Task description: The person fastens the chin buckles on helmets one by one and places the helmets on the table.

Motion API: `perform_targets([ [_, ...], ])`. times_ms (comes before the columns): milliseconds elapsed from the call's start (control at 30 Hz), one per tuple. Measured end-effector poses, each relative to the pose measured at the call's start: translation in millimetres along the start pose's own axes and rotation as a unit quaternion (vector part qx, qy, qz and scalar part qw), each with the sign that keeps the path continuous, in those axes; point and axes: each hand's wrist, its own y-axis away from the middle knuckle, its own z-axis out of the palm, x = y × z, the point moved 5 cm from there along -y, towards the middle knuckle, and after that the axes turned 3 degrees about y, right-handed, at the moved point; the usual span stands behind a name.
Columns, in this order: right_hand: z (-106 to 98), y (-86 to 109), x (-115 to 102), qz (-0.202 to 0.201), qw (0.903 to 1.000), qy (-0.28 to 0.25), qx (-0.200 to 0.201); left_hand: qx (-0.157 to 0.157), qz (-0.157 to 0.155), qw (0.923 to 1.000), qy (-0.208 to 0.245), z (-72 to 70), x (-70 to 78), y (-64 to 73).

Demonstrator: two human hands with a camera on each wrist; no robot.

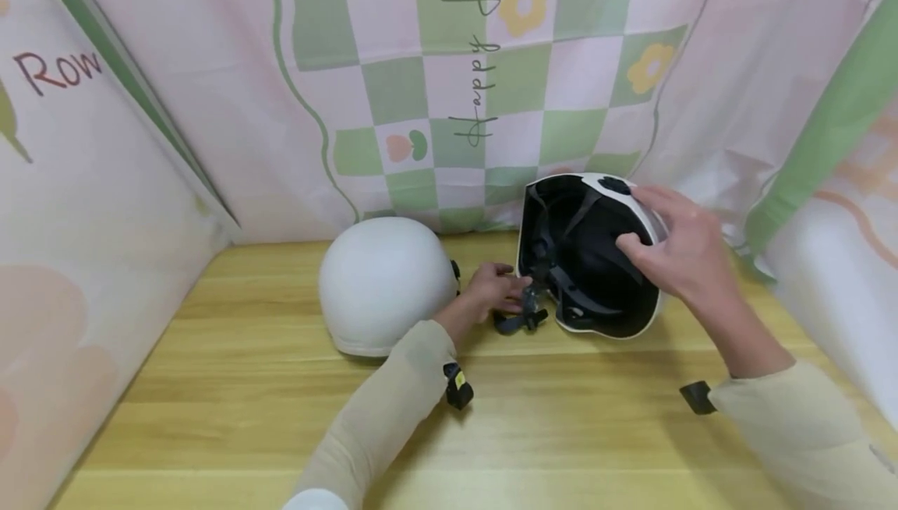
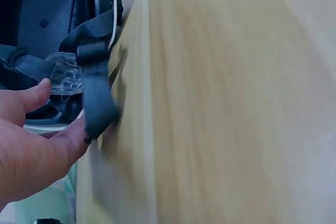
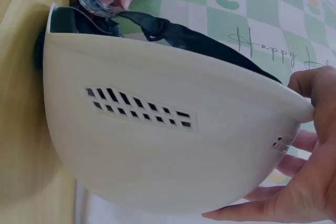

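Head view: one white helmet (image 1: 386, 284), smooth, rounded, matte-looking, dome up on the wood-grain table (image 1: 231, 424), at the left. One open helmet (image 1: 596, 256), white-shelled and black-lined, tipped with its hollow towards you, right of the first. Your right hand (image 1: 680, 249) grips its upper right rim; your left hand (image 1: 491, 292), between the helmets, is at the black chin strap (image 1: 515, 323). Behind: one printed curtain (image 1: 393, 89), green-and-white checks, flowers, lettering.

Left wrist view: one clear plastic chin piece (image 2: 65, 82), perforated, pinched between your left thumb and fingers; flat woven webbing and a dotted, textured lining, neither resolved in the head view.

Right wrist view: the open helmet's glossy outer shell, hidden from the head camera, with a slanted panel of vent slots (image 3: 139, 108) and a smaller vent (image 3: 283, 144). Your thumb hooks the rim, fingers spread along the shell.
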Motion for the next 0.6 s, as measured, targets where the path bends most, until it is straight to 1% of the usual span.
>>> perform_targets([
  [133,2.4,1.2,4.1,0.022,0.9998,-0.002,-0.003,0.009,0.0,1.0,0.001,-2.5,0.0,1.6],
  [300,0.1,1.5,15.2,0.071,0.9963,-0.022,-0.043,0.028,-0.003,0.9996,0.008,-2.8,5.4,4.6],
  [467,-1.0,2.4,21.5,0.092,0.9929,-0.032,-0.069,0.027,-0.017,0.9985,0.043,0.7,8.2,7.8],
  [600,-1.3,3.9,26.1,0.108,0.9906,-0.048,-0.069,0.029,-0.024,0.9957,0.084,3.1,9.5,9.4],
])
